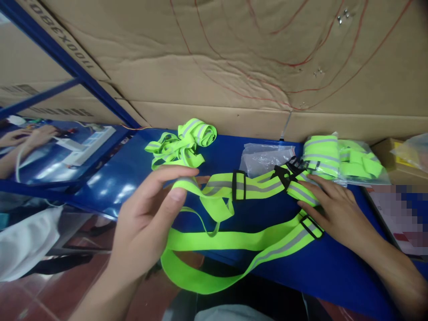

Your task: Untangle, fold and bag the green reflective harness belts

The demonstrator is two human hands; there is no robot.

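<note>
A neon-yellow reflective strap harness (234, 240) with grey stripes and black buckles (239, 185) lies spread over the blue table (321, 267). My left hand (150, 218) pinches the strap's left end between thumb and fingers. My right hand (331, 205) lies on the harness's right end, fingers stretched out and pressing the strap near a black buckle (282, 174). A loop of the harness hangs over the table's front edge.
A tangled bundle of the same yellow strap (182, 142) lies at the back. Folded straps (323, 156) and bagged ones (361, 165) sit at the right beside an empty plastic bag (264, 156). Cardboard (234, 58) forms the back wall. Another person's hands (23, 138) work at the far left.
</note>
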